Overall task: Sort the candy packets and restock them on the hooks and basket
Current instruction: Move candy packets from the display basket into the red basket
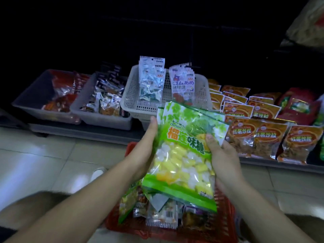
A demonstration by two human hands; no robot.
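The left hand (146, 148) and right hand (225, 155) grip a small stack of durian candy packets (182, 155) by its sides. The packets are green with clear windows showing yellow and white sweets, and they tilt above the red basket (227, 213), near a white mesh basket (132, 97).

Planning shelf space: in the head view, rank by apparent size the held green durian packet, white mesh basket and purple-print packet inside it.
1. green durian packet
2. white mesh basket: close; the packet is nearer the camera, so this order is unsure.
3. purple-print packet, clearly smallest.
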